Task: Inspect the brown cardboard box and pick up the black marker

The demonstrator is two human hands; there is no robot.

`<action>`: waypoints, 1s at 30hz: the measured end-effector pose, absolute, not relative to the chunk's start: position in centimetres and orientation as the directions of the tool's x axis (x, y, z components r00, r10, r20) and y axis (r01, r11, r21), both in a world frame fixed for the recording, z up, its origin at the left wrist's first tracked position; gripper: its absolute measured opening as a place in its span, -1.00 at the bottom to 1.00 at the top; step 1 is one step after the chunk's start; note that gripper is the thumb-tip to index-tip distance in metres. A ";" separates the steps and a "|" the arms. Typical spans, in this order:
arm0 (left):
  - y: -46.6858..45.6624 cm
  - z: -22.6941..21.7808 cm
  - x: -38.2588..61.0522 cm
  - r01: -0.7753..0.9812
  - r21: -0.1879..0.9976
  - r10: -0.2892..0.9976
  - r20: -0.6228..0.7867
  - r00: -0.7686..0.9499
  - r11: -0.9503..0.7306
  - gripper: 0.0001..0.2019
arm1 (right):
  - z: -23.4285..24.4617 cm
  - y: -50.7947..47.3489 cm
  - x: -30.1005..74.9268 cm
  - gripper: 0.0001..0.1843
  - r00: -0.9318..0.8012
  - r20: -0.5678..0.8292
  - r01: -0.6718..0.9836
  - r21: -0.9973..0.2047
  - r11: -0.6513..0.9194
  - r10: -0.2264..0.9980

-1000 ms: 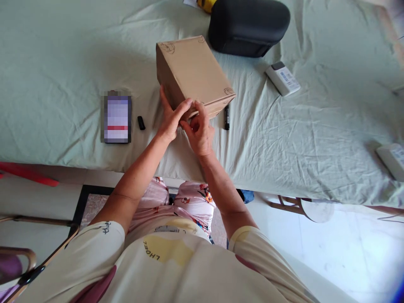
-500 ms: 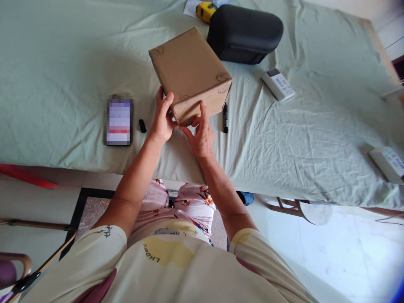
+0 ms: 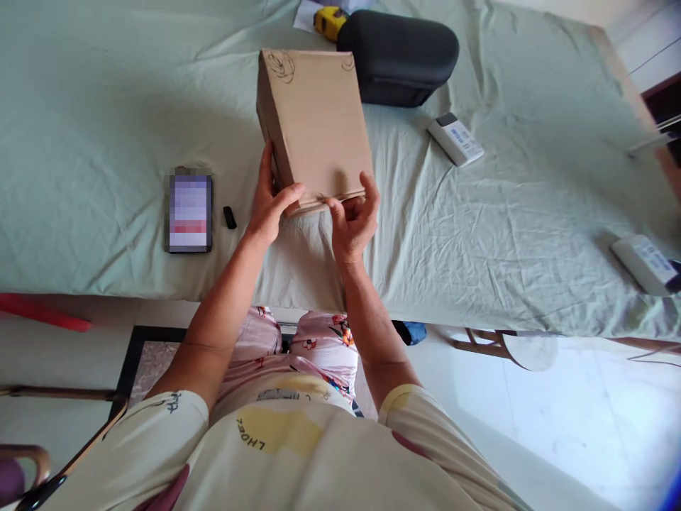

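A brown cardboard box point(image 3: 322, 124) is in front of me, tilted, with scribbled dark marks near its far corners. My left hand point(image 3: 269, 202) grips its near left corner, the thumb on the upper face and the fingers along the left side. At the near right edge, my right hand point(image 3: 355, 220) has its thumb and fingers on the box's rim, holding it there. The box's underside is hidden. Left of my left hand lie a small black cap point(image 3: 230, 217) and a phone point(image 3: 190, 213) with a blurred screen.
Behind the box stand a black rounded case point(image 3: 399, 57) and a yellow tape measure point(image 3: 330, 23) on paper. Two small white boxes point(image 3: 456, 140) lie to the right. A green cloth point(image 3: 511, 234) covers the table; a stool point(image 3: 524, 350) is below its front edge.
The box has turned and tipped, so a different face with scribbles shows on top. My right hand has shifted to its near right edge. The black marker is now out of sight.
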State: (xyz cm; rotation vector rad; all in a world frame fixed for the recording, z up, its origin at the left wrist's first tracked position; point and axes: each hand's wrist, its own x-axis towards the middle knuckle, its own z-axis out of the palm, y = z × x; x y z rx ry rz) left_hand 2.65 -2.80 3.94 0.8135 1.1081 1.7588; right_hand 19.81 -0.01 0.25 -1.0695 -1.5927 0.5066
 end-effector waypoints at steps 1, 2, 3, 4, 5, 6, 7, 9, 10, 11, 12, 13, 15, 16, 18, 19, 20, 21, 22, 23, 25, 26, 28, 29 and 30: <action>-2.7 4.1 2.5 -0.342 0.909 0.919 0.095 -0.383 -0.237 -0.11 | 0.3 0.4 20.2 -0.15 0.039 0.533 0.355 -0.798 0.487 0.845; -2.6 4.2 2.3 -0.364 0.897 0.921 0.108 -0.374 -0.253 -0.14 | 0.3 0.9 20.7 -0.18 0.074 0.521 0.336 -0.816 0.471 0.850; -2.6 4.3 2.1 -0.383 0.886 0.921 0.109 -0.373 -0.260 -0.18 | 0.3 1.3 21.1 -0.21 0.111 0.515 0.323 -0.828 0.459 0.850; -2.5 4.3 2.0 -0.391 0.884 0.921 0.101 -0.376 -0.256 -0.22 | 0.3 1.8 21.6 -0.25 0.145 0.518 0.321 -0.831 0.455 0.843; -2.4 4.4 1.9 -0.393 0.885 0.922 0.093 -0.377 -0.249 -0.26 | 0.2 2.2 22.0 -0.31 0.169 0.531 0.330 -0.824 0.460 0.830; -2.4 4.5 1.8 -0.393 0.887 0.923 0.088 -0.375 -0.244 -0.29 | 0.1 2.5 22.4 -0.37 0.183 0.553 0.346 -0.810 0.473 0.813; -2.4 4.6 1.7 -0.391 0.889 0.925 0.085 -0.371 -0.238 -0.31 | -0.1 2.8 22.7 -0.41 0.185 0.574 0.361 -0.794 0.488 0.798; -2.4 4.7 1.5 -0.389 0.894 0.930 0.074 -0.361 -0.222 -0.34 | -0.3 3.3 22.9 -0.42 0.168 0.598 0.370 -0.775 0.512 0.784; -2.4 4.8 1.4 -0.389 0.896 0.932 0.068 -0.357 -0.214 -0.36 | -0.4 3.4 22.9 -0.41 0.160 0.598 0.362 -0.776 0.517 0.786; -2.4 4.8 1.3 -0.389 0.897 0.933 0.064 -0.353 -0.209 -0.38 | -0.4 3.5 22.9 -0.39 0.155 0.593 0.343 -0.782 0.520 0.790; -2.3 4.8 1.3 -0.387 0.899 0.934 0.063 -0.352 -0.207 -0.40 | -0.4 3.6 22.9 -0.37 0.150 0.587 0.317 -0.791 0.524 0.796; -2.3 4.8 1.2 -0.381 0.901 0.933 0.065 -0.354 -0.207 -0.41 | -0.3 3.6 22.8 -0.36 0.139 0.580 0.287 -0.800 0.528 0.803; -2.3 4.9 1.1 -0.354 0.913 0.930 0.065 -0.361 -0.201 -0.41 | -0.1 3.6 22.7 -0.36 0.105 0.563 0.238 -0.815 0.529 0.820; -2.4 5.1 1.1 -0.336 0.922 0.928 0.062 -0.367 -0.194 -0.40 | 0.1 3.6 22.7 -0.36 0.087 0.552 0.225 -0.822 0.523 0.829; -2.4 5.5 1.1 -0.308 0.935 0.925 0.051 -0.376 -0.177 -0.37 | 0.4 3.5 22.8 -0.38 0.063 0.524 0.217 -0.838 0.501 0.849; -2.5 5.7 1.2 -0.309 0.936 0.926 0.042 -0.376 -0.168 -0.35 | 0.5 3.4 22.8 -0.39 0.056 0.510 0.215 -0.845 0.489 0.858; -2.6 5.9 1.2 -0.319 0.934 0.927 0.032 -0.373 -0.160 -0.35 | 0.6 3.3 22.8 -0.38 0.047 0.500 0.214 -0.851 0.480 0.865; -2.6 6.0 1.3 -0.339 0.928 0.930 0.021 -0.368 -0.155 -0.35 | 0.7 3.2 22.9 -0.37 0.037 0.493 0.213 -0.854 0.475 0.869; -2.6 6.0 1.3 -0.364 0.919 0.933 0.010 -0.359 -0.150 -0.35 | 0.8 3.1 22.9 -0.34 0.026 0.489 0.212 -0.855 0.473 0.872; -2.6 6.0 1.3 -0.394 0.908 0.937 0.000 -0.348 -0.146 -0.36 | 0.9 3.0 22.9 -0.31 0.018 0.488 0.208 -0.856 0.474 0.873; -2.6 5.6 1.2 -0.452 0.880 0.947 -0.009 -0.320 -0.144 -0.40 | 0.9 2.8 22.7 -0.25 0.014 0.485 0.179 -0.862 0.475 0.875; -2.5 5.4 1.2 -0.477 0.867 0.953 -0.010 -0.303 -0.142 -0.40 | 1.0 2.7 22.6 -0.22 0.016 0.478 0.154 -0.869 0.470 0.878; -2.4 4.9 1.0 -0.513 0.849 0.965 -0.009 -0.262 -0.131 -0.38 | 1.0 2.6 22.3 -0.19 0.024 0.461 0.098 -0.884 0.456 0.887; -2.4 4.7 1.0 -0.525 0.842 0.971 -0.006 -0.241 -0.125 -0.36 | 1.0 2.6 22.2 -0.18 0.025 0.456 0.072 -0.889 0.453 0.890; -2.4 4.6 1.0 -0.536 0.836 0.976 -0.002 -0.218 -0.118 -0.33 | 1.0 2.6 22.1 -0.16 0.024 0.456 0.049 -0.890 0.454 0.890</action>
